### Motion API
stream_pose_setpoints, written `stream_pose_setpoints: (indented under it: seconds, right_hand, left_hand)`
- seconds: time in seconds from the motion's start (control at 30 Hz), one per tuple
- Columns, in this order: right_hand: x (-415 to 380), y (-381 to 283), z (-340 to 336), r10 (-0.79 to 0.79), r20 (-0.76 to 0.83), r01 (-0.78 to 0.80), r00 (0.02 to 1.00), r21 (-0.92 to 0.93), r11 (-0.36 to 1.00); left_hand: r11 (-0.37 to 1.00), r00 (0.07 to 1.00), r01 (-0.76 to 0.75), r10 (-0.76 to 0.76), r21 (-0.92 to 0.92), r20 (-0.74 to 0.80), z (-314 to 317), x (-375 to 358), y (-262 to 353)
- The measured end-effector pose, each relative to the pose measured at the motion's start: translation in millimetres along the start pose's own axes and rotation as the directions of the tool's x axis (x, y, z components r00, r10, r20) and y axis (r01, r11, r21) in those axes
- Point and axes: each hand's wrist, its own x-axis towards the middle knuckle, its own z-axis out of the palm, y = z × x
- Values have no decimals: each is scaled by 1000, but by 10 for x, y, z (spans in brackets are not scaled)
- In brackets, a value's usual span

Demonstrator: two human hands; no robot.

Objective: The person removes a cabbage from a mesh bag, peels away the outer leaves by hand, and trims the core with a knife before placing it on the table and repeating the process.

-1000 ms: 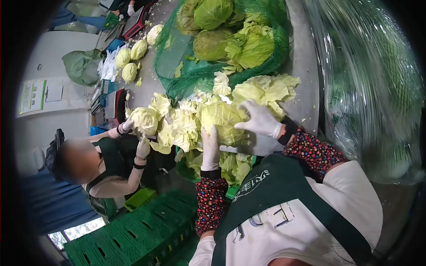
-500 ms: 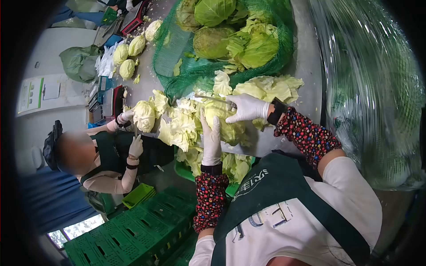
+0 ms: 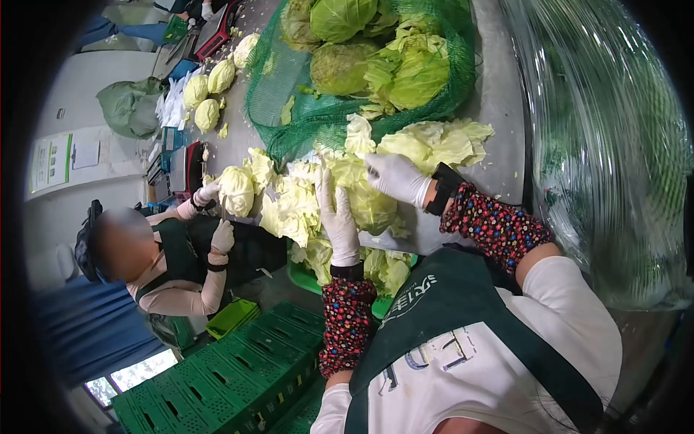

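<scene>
A pale green cabbage sits in front of me among loose cabbage leaves. My left hand, in a white glove, lies along its left side with the fingers stretched out. On the opposite side, my gloved right hand is closed at the cabbage's upper edge, its fingers curled around a knife handle; the blade is mostly hidden now. More peeled leaves lie just beyond my right hand.
A green mesh bag of whole cabbages lies ahead. Across to the left, a co-worker holds a cabbage and a knife. Trimmed cabbages stand on the metal table. Green crates are below; plastic-wrapped goods stand at right.
The knife blade, in plain sight before, is now mostly hidden as my right hand has turned. My left hand has shifted slightly left, its fingers spreading from the cabbage.
</scene>
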Motion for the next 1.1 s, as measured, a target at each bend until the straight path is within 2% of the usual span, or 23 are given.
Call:
stream_pose_setpoints:
  seconds: [0.03,0.07,0.13,0.2,0.23,0.27,0.33,0.37,0.4,0.47,0.53,0.6,0.67,0.7,0.77,0.8,0.87,0.9,0.93,1.0,1.03,1.07,1.1]
  right_hand:
    - [18,46,-11,88,-64,-83,994,79,993]
    - [40,108,-33,86,-64,-80,994,81,993]
    - [76,269,-112,386,111,-394,916,435,810]
    - [89,437,-178,530,81,-496,844,492,715]
    - [76,546,-170,583,29,-544,812,396,740]
    - [65,633,-135,485,-144,-448,863,225,865]
    - [12,721,-94,461,-278,-448,842,113,887]
    - [-12,738,-82,464,-269,-451,844,112,885]
    - [-13,756,-73,482,-313,-469,819,120,875]
    - [49,670,-81,489,-351,-476,799,130,870]
    - [44,534,-115,255,-453,-284,854,3,959]
    - [87,359,-185,217,-414,-239,884,-1,971]
    - [150,116,-302,19,-283,-42,959,-73,996]
    - [137,24,-315,18,-279,-42,960,-79,996]
    - [76,-133,-329,-144,-27,143,989,-25,989]
    - [47,-174,-336,-143,-27,142,989,-32,989]
    - [19,-237,-363,-77,269,128,960,-175,976]
    - [77,-219,-430,-41,328,87,944,-126,988]
    - [105,-201,-453,-40,330,86,943,-126,988]
    - [128,-170,-485,-96,329,165,940,-190,968]
    - [138,-159,-507,-147,289,199,946,-161,967]
    - [149,-152,-521,-144,287,195,947,-162,967]
    - [164,-150,-529,-174,295,223,940,-142,964]
  left_hand:
    - [996,999,27,-24,-87,33,-37,15,-29]
    - [984,997,53,-42,-172,68,-78,40,-72]
    - [973,995,72,-54,-218,87,-137,52,-188]
    - [958,995,100,-91,-268,44,-175,22,-242]
    - [985,996,80,-73,-153,54,-228,12,-260]
    - [985,996,84,-77,-152,49,-235,-12,-233]
    - [997,995,82,-81,-5,51,-230,-83,-198]
    - [981,983,171,-163,-95,82,-248,-89,-267]
    - [980,983,176,-169,-95,77,-249,-117,-287]
    - [883,934,358,-341,-302,110,-202,-159,-263]
    - [888,937,348,-329,-300,115,-174,-217,-220]
    - [983,983,170,-164,-74,76,-116,-281,-203]
    - [974,977,202,-193,-101,91,-61,-292,-77]
    - [987,985,156,-152,-47,85,-24,-277,-64]
    - [998,994,57,-58,14,96,34,-214,62]
    - [998,994,55,-55,8,98,50,-184,49]
    - [908,927,325,-252,-264,278,70,-143,29]
    - [999,990,45,-48,25,134,114,-165,36]
    - [999,990,46,-49,24,134,124,-163,3]
    - [987,968,159,-151,-24,199,145,-135,-87]
    - [999,980,9,-17,42,197,154,-92,71]
    - [999,979,8,-16,42,201,163,-78,71]
    - [990,965,122,-101,-73,243,166,-66,69]
